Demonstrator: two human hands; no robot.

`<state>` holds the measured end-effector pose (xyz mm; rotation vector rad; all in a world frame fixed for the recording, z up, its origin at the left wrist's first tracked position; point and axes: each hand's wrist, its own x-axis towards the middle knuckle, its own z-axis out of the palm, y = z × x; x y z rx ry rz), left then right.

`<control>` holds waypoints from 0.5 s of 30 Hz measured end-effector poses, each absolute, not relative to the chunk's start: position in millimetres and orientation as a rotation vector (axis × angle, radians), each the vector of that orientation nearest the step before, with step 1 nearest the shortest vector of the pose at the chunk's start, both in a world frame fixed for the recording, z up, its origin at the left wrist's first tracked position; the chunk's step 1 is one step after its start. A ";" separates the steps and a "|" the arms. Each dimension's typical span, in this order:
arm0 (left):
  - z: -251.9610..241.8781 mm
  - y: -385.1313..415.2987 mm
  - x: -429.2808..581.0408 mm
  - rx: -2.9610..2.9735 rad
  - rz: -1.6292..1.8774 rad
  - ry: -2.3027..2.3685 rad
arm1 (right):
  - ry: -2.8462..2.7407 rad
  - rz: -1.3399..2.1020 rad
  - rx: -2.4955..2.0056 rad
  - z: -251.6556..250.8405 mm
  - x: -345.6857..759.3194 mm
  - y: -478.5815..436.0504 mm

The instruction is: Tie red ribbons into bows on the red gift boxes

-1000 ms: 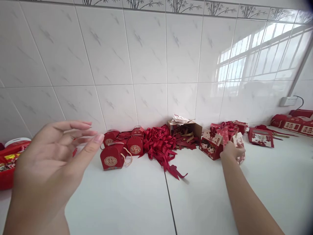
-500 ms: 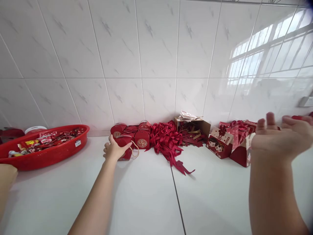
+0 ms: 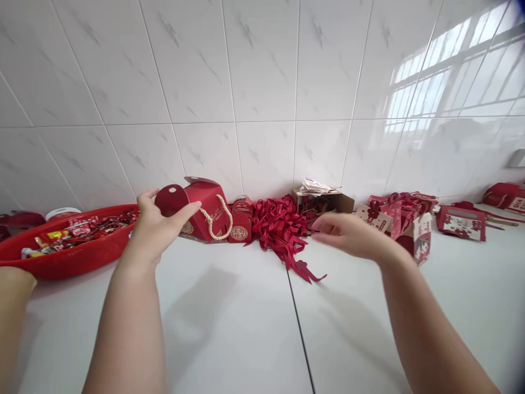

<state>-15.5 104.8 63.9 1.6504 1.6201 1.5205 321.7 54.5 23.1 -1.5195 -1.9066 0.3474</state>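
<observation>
Hands (image 3: 152, 235) (image 3: 348, 235), two; one red box (image 3: 200, 200) in left

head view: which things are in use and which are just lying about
In use:
red box with rope handle, held in the left hand

Apparently just lying about:
red basin of wrapped packets
red ribbon pile
cardboard box
patterned boxes at right

The right hand looks empty.
</observation>
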 end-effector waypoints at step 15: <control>54.2 97.8 15.6 1.832 0.933 1.612 | -2.169 0.902 -2.295 -48.0 300.2 114.3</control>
